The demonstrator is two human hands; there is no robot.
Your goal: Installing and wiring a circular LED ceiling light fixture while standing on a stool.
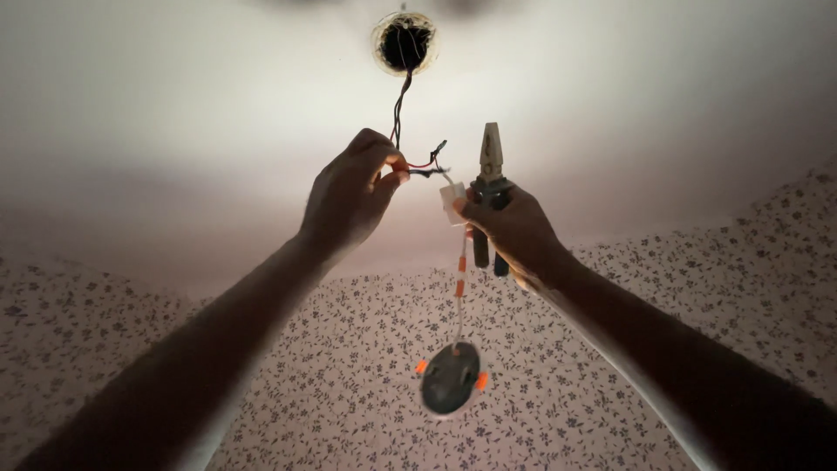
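I look up at a white ceiling with a round hole (404, 42). Dark wires (400, 103) hang out of the hole. My left hand (351, 194) pinches the ends of these wires, one red, between thumb and fingers. My right hand (515, 234) grips a pair of pliers (491, 166), jaws pointing up, and also a small white connector block (452, 202). From that block a thin white cord (460, 296) with orange marks drops to a round flat lamp (451, 378) with orange clips, which dangles freely.
The wall (663, 340) below the ceiling is covered in wallpaper with small dark flowers. The ceiling around the hole is plain white and dimly lit.
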